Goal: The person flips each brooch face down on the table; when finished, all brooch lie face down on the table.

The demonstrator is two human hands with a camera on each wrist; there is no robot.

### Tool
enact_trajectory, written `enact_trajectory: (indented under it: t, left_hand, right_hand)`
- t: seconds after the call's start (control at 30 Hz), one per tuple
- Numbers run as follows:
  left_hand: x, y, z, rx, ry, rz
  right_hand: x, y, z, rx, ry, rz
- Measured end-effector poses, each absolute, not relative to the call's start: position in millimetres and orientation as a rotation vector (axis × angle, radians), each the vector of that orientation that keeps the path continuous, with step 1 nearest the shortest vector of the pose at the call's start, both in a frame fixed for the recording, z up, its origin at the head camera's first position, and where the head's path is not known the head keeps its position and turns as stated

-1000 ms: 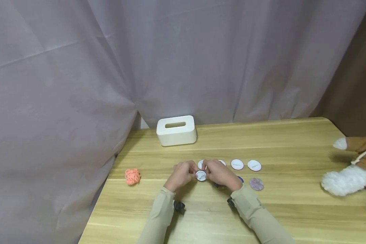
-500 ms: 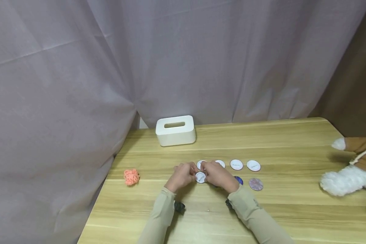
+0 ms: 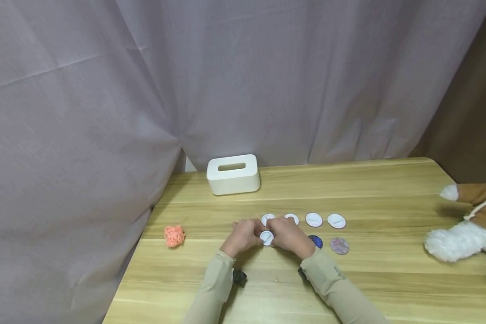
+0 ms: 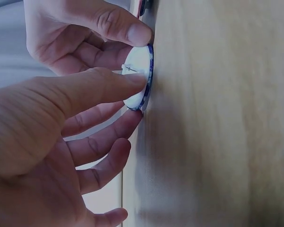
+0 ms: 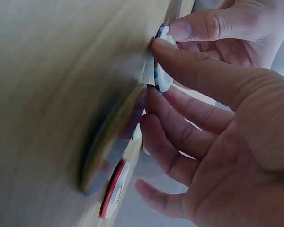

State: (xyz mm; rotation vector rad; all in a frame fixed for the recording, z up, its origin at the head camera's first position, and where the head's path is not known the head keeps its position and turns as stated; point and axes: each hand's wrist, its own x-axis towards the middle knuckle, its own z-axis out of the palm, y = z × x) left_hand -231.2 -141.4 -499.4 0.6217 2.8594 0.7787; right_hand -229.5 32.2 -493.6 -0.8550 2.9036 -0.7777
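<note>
Both hands meet at a round pin-back button badge, white back facing up and a blue patterned rim. The left hand pinches its left side; in the left wrist view the thumb lies over the white back, near the pin. From the right, the right hand pinches the opposite edge between thumb and fingers. In the right wrist view the badge stands tilted close over the table. A colourful badge lies near the right fingertips.
Behind the hands runs a row of white-backed badges, including one badge and another badge. A blue badge and a pinkish badge lie right. Tissue box at back, coral yarn bundle left, plush toy far right.
Both hands have drawn the badge slightly toward the person, still pinching it. The right hand has shifted a little, so more of the blue badge shows. The other badges stay put.
</note>
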Motion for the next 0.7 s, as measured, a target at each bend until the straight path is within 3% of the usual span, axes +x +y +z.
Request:
enact_trajectory:
  t: [0.7]
  left_hand:
    - [-228.4,-142.1,-500.6,0.605,2.871,0.777]
  right_hand:
    - [-230.4,39.5,-492.3,-0.838,2.881,-0.741]
